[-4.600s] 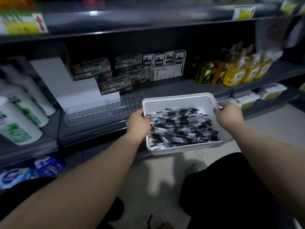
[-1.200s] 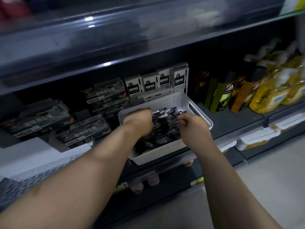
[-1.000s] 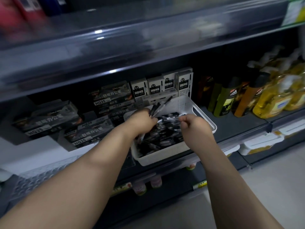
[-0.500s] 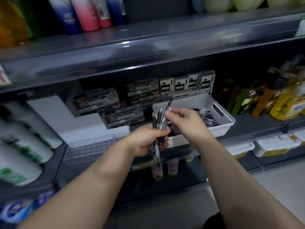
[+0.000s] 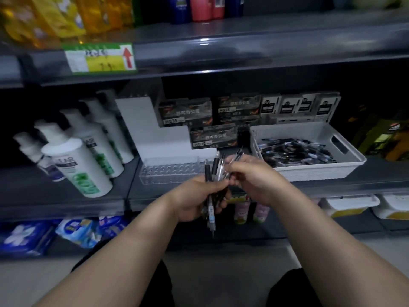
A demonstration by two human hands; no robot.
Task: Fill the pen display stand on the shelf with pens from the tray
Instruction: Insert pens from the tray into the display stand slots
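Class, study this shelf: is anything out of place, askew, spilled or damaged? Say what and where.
Nothing looks spilled or damaged. The only untidy spot is the white tray, right of the clear display stand: its pens lie in a loose, crisscross heap. The stand's visible holes are empty.

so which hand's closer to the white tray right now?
Right. The right hand is just left of the tray, pinching a pen; the left hand is farther left, gripping a pen bundle in front of the stand.

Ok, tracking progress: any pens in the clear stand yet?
No, every visible hole in the stand is empty; the left hand grips the pens.
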